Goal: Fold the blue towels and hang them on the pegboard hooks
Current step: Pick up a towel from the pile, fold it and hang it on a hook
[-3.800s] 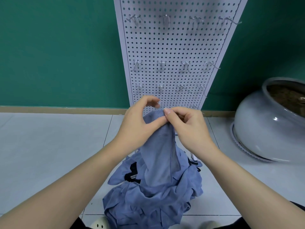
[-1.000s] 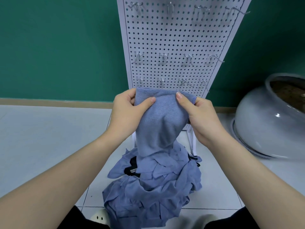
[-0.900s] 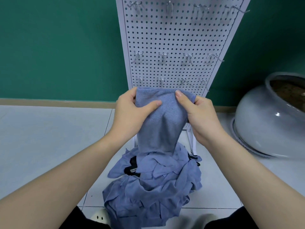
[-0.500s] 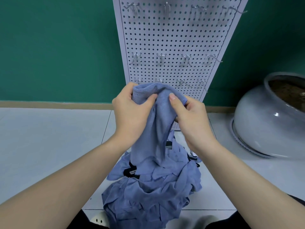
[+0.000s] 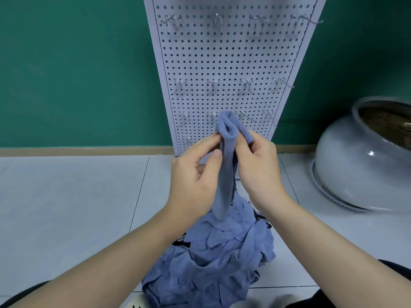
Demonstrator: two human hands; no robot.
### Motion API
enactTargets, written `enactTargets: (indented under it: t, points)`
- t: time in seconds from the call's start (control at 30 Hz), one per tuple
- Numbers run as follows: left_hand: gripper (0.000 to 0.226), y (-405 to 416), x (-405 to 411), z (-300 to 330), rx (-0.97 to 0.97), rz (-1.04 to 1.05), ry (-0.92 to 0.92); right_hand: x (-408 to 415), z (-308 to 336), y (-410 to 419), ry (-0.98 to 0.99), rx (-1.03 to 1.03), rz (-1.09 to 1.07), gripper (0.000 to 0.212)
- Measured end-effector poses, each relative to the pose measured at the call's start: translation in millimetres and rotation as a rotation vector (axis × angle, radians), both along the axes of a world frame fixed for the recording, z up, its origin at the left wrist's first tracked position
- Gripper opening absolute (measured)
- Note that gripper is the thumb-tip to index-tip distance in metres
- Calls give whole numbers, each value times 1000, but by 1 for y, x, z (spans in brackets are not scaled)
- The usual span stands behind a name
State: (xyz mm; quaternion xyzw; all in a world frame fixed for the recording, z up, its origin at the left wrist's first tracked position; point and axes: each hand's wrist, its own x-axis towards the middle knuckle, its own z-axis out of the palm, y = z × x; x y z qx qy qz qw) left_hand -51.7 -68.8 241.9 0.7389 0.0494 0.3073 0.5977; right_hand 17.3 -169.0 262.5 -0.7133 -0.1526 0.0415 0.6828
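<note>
Towel: hanging bunched between both hands, in front of the pegboard, above the towel pile on the floor.
Left hand: fingers pinching the towel's upper part.
Right hand: fingers gripping its folded top.
Pot: sitting at right.

Green wall with a tan baseboard. Pale grey tiled floor. 1 large grey glazed pot on the right, holding brown soil.
</note>
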Motion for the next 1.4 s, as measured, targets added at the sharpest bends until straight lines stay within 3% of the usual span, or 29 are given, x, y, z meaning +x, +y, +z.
enactTargets:
  t: [0.33, 0.4, 0.5, 0.63, 0.73, 0.9, 1.17, 1.4]
  points:
    - [28, 1, 5, 3, -37, 65, 1, -4, 3, -5, -85, -27, 141, 43]
    - [26, 2, 6, 4, -38, 76, -3, -6, 5, -6, -107, -37, 204, 37]
    - [30, 7, 8, 5, -1, 86, -15, -4, 7, -7, -131, -71, 267, 10]
    - [41, 17, 14, -2, 8, 107, 75, 5, 9, -12, -116, -67, 244, 15]
    - [61, 26, 21, -5, -175, -39, 209, 13, 14, -17, -85, -35, 290, 17]
    - [38, 24, 21, -8, -324, -302, 335, 22, 25, -23, -12, 113, 360, 22]
    - [24, 13, 17, -30, -184, -368, 552, 45, 49, -40, 102, 341, 308, 32]
    - [41, 12, 6, -45, -110, -524, 706, 86, 50, -67, 256, 508, 144, 41]
